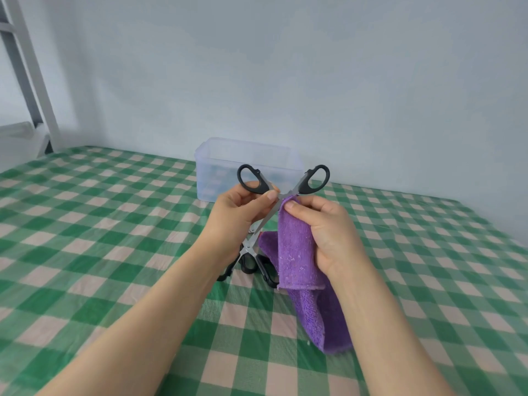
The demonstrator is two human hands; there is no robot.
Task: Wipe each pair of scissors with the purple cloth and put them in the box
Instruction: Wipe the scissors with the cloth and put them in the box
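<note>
Forearms rise from the bottom edge; at centre frame the purple cloth hangs pinched by the right hand round one blade, the box just behind, while the left hand grips the open scissors, handles up, blade slanting down-left

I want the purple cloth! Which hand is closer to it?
Right. The right hand pinches the purple cloth; the left hand is beside it, gripping the open scissors.

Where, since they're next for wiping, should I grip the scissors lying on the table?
By the black handle loops, from the near side: the loops point toward the person, the blades away, hidden behind the left hand.
</note>
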